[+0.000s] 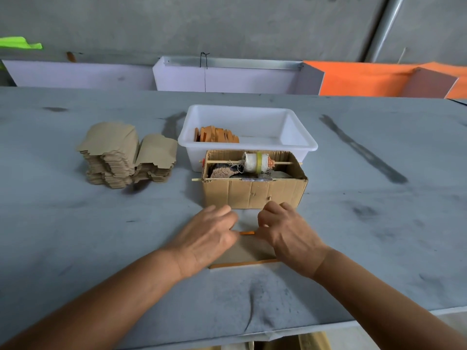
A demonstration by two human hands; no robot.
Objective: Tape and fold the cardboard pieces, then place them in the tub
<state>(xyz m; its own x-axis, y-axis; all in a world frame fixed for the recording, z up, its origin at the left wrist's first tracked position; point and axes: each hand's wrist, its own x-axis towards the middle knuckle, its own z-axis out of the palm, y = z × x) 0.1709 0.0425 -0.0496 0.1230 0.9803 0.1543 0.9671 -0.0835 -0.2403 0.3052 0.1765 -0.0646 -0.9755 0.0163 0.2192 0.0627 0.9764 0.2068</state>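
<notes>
Directly under both hands, the cardboard piece (249,251) lies crosswise, left hand (207,238) and right hand (288,233) pressing its ends, tub (300,145) beyond.

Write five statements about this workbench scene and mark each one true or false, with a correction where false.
1. The white tub holds some orange folded pieces. True.
2. The stack of flat cardboard blanks lies to the right of the tub. False: it lies to its left.
3. Both hands, left hand and right hand, are on the cardboard piece at the table's near edge. True.
4. The brown cardboard box sits inside the tub. False: it stands in front of it.
5. The tape roll lies on the table. False: it hangs on a stick across the box.
</notes>
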